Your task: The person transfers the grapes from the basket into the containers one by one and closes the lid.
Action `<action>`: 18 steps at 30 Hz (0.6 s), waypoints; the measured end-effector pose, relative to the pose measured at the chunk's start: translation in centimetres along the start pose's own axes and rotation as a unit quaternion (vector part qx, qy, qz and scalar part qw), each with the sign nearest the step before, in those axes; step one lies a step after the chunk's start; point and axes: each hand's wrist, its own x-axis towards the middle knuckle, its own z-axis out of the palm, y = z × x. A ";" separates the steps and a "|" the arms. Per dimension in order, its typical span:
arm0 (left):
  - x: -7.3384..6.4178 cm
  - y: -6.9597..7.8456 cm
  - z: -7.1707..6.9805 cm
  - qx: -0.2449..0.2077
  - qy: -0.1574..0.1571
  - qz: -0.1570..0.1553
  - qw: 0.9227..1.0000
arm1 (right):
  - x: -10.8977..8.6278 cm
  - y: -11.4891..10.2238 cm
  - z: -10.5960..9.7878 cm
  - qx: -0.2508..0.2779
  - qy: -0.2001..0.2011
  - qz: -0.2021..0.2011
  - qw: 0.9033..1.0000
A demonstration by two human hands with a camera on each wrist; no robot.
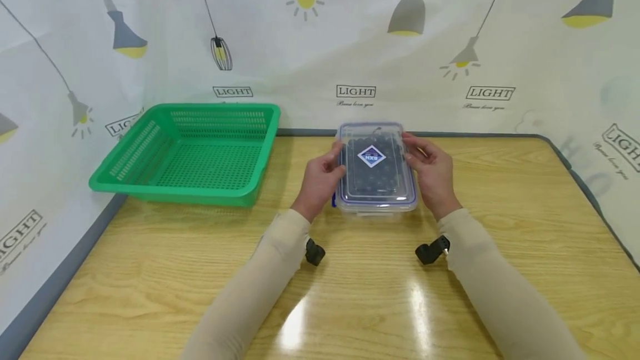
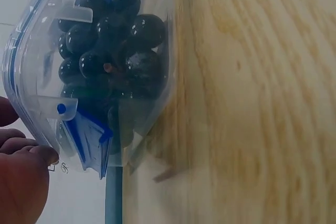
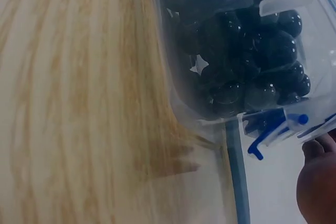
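A clear plastic food container [image 1: 377, 208] stands on the table, its transparent lid [image 1: 356, 189] edged in blue and resting on top. A diamond-shaped label [image 1: 371, 156] marks the lid. Inside are many dark, shiny round fruits [image 2: 81, 38] that look like grapes. My left hand [image 1: 319, 182] holds the lid's left edge with curled fingers and thumb. On the opposite side, my right hand [image 1: 434, 174] grips the right edge. Locking flaps hang down from the lid, one [image 2: 86, 140] in the left wrist view and another [image 3: 275, 129] in the right wrist view. Part of each hand lies outside its wrist view.
A green plastic basket [image 1: 252, 196] with slotted walls stands to the left of the container. The wood-grain table [image 1: 365, 304] meets a white sheet [image 1: 320, 60] printed with lamps behind it. Dark cameras [image 1: 315, 253] are worn at both wrists.
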 end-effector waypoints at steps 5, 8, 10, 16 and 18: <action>0.0 -0.1 -0.3 0.024 0.000 -0.029 0.999 | 0.0 0.1 0.3 -0.040 -0.007 -0.001 0.999; 0.1 -0.3 -0.4 0.030 -0.006 -0.037 0.999 | 0.1 0.1 0.4 -0.055 -0.006 0.004 0.998; 0.2 -0.3 -0.5 0.032 -0.009 -0.038 0.999 | 0.1 0.0 0.3 -0.070 -0.006 0.005 0.997; 0.3 -0.3 -0.5 0.031 -0.011 -0.039 0.999 | 0.0 0.3 0.0 -0.132 -0.025 0.000 0.991; 0.3 -0.3 -0.5 0.027 -0.009 -0.042 0.999 | 0.0 0.4 -0.1 -0.145 -0.032 -0.003 0.989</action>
